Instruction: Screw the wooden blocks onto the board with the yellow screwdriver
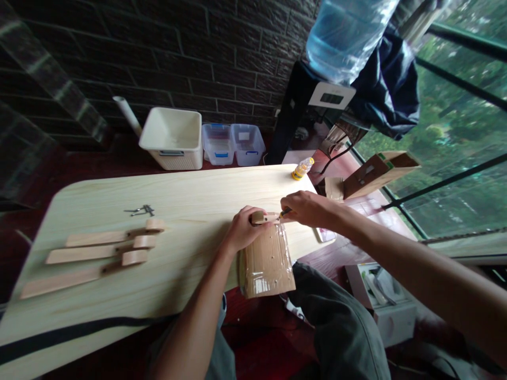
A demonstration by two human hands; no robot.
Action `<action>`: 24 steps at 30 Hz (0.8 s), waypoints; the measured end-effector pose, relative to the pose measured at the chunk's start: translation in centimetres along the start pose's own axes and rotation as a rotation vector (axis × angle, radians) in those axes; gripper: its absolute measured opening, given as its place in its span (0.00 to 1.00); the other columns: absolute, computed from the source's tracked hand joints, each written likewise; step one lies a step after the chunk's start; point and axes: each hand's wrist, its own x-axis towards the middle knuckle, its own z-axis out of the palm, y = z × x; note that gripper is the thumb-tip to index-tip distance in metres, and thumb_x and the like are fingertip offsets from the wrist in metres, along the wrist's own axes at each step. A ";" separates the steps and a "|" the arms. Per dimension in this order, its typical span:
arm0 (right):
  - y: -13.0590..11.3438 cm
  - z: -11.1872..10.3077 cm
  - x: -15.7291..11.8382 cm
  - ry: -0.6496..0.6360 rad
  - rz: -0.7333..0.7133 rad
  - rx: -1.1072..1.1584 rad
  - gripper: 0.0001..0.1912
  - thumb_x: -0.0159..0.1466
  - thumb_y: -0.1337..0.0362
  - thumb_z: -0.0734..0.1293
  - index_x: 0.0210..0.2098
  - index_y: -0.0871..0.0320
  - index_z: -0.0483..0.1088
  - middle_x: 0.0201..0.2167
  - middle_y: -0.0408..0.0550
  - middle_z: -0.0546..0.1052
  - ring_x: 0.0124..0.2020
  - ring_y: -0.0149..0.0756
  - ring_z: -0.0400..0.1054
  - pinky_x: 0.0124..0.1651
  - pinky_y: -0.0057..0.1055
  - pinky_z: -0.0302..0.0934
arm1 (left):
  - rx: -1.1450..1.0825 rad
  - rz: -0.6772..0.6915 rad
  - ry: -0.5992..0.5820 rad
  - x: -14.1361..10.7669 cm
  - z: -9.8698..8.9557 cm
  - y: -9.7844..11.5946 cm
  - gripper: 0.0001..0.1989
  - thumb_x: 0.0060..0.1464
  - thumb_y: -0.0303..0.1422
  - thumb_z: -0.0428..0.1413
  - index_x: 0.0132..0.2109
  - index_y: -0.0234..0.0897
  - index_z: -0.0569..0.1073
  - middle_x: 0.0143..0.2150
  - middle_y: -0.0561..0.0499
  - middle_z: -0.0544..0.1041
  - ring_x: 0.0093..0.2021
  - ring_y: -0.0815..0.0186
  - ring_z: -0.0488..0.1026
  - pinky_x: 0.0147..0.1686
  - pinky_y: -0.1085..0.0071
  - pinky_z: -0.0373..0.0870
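My left hand (242,228) is closed around the rounded end of a pale wooden piece (270,217), pressing it onto a tape-wrapped cardboard block (267,258) at the table's near edge. From the right, my right hand (301,207) grips a slim tool with a yellow and black handle (284,212). Its tip meets the wooden piece or sits just above it; the exact kind of tool is too small to make out. Three similar wooden pieces (85,254), long with a thick block at one end, lie on the left side of the table beside several dark screws (144,210).
A small yellow-capped bottle (303,169) stands at the far right corner of the table (198,192). Behind it are a white bin (172,140), two clear plastic boxes (247,143) and a water dispenser (295,113). A black strap (87,327) lies along the near edge.
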 end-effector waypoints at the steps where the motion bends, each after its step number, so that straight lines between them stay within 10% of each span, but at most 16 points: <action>1: 0.1 0.2 0.0 0.001 0.016 0.012 0.07 0.67 0.66 0.69 0.41 0.63 0.77 0.31 0.51 0.80 0.30 0.33 0.70 0.31 0.28 0.51 | 0.000 0.001 -0.002 0.0 0.0 0.0 0.14 0.53 0.43 0.65 0.43 0.42 0.78 0.45 0.50 0.79 0.47 0.59 0.76 0.49 0.65 0.71; 24: 0.2 -0.3 1.0 -0.087 0.096 -0.008 0.14 0.65 0.59 0.72 0.45 0.62 0.77 0.34 0.54 0.82 0.32 0.37 0.73 0.31 0.28 0.52 | 0.015 -0.028 0.002 0.0 -0.1 0.2 0.16 0.51 0.45 0.65 0.43 0.42 0.78 0.46 0.50 0.79 0.47 0.58 0.77 0.49 0.64 0.71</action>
